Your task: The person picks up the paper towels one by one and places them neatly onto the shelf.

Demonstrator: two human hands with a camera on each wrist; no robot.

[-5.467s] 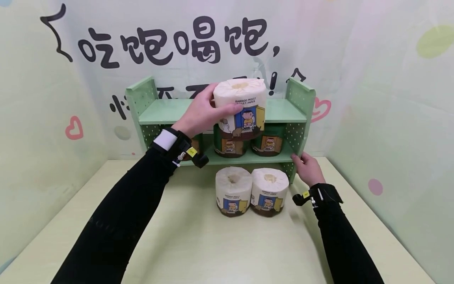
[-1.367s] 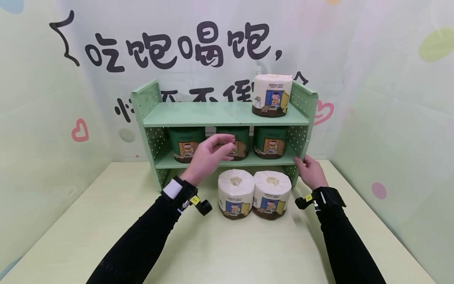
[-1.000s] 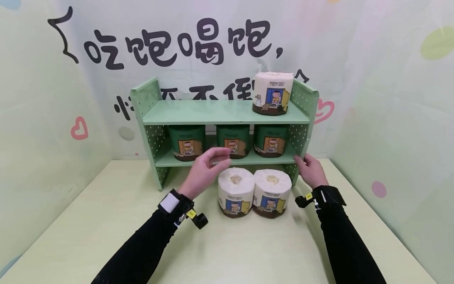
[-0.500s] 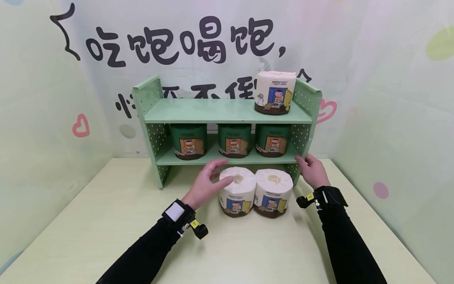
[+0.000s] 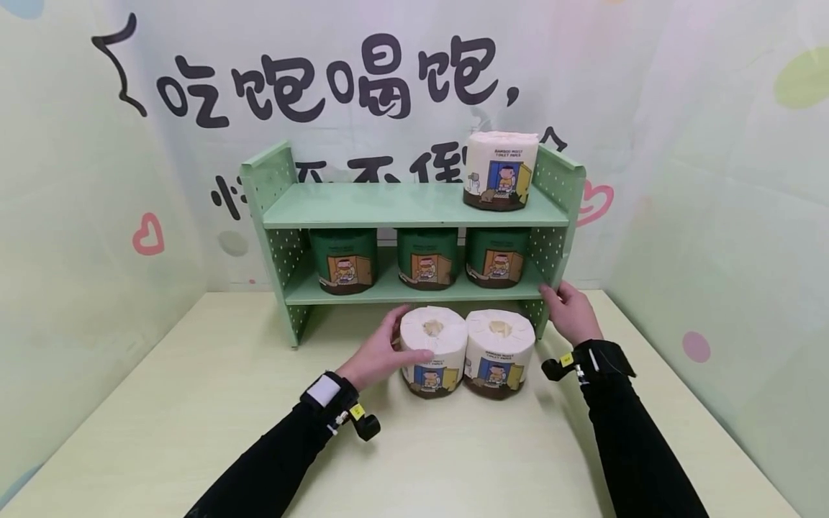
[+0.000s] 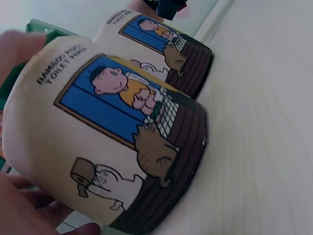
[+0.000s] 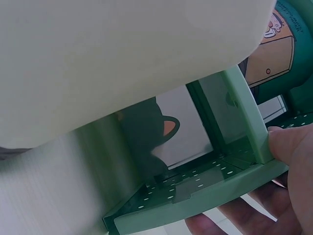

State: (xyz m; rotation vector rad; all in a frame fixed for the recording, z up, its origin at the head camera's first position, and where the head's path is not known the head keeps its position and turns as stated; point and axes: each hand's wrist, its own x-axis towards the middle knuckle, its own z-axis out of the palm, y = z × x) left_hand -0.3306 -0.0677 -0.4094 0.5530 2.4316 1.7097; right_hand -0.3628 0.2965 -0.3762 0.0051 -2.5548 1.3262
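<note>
My left hand [image 5: 378, 356] grips the left of two white toilet paper rolls [image 5: 434, 378] on the table, thumb across its front and fingers at its far left side. In the left wrist view this roll [image 6: 98, 132] fills the frame, with thumb and fingers on opposite sides. The second white roll [image 5: 499, 367] stands close against its right. With my right hand [image 5: 573, 313] I hold the lower right side panel of the green shelf [image 5: 414, 206]; the right wrist view has the thumb inside that panel [image 7: 200, 198] and the fingers beneath.
One white roll [image 5: 500, 173] stands at the right end of the top shelf. Three green rolls [image 5: 343, 262] line the shelf below. Behind the unit hangs a printed backdrop [image 5: 376, 79] with black lettering, and pale walls flank the table [image 5: 162, 417].
My left hand first set a white roll on the top shelf at right, then came down to the left roll on the table and took hold of it. The right hand stays on the panel.
</note>
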